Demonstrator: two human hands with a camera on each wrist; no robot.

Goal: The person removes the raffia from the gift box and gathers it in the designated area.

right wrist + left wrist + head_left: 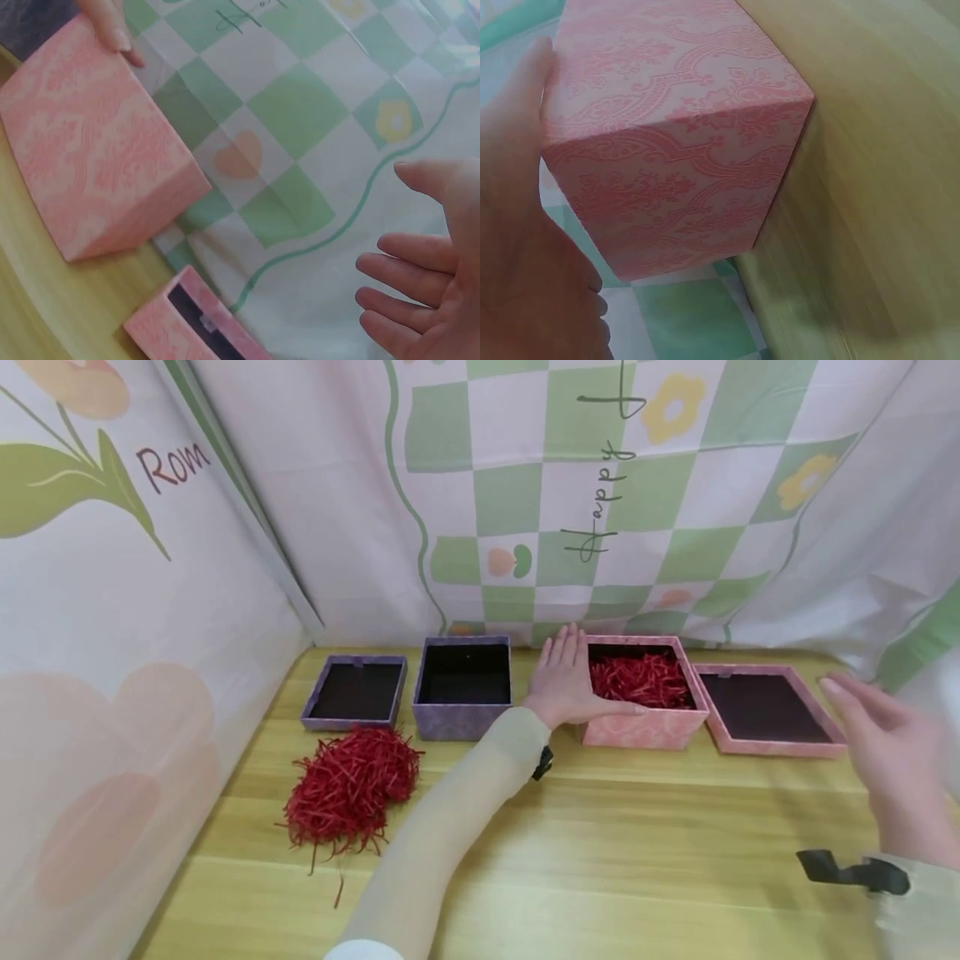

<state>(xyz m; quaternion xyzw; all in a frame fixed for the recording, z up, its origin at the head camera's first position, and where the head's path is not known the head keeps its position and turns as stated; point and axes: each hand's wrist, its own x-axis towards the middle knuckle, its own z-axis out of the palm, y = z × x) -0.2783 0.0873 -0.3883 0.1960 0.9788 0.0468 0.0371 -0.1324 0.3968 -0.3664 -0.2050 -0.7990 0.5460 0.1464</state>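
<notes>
A pink patterned box [637,729] stands at the back of the table, holding red shredded paper [637,681]. My left hand [564,681] lies along the box's left side, fingers straight toward the back and thumb stretched over the front rim. In the left wrist view that hand [532,255] is beside the pink box wall [682,195]. To the right of the box lies a shallow pink lid [768,706], inside up. My right hand [900,735] hovers right of this lid; the right wrist view shows its fingers [409,262] loosely spread with nothing in them.
Left of my left hand stands a purple box [457,722] with a dark interior. Farther left is its shallow purple lid [356,689]. A loose heap of red shredded paper [352,789] lies before them. A checkered curtain [510,502] hangs close behind the boxes.
</notes>
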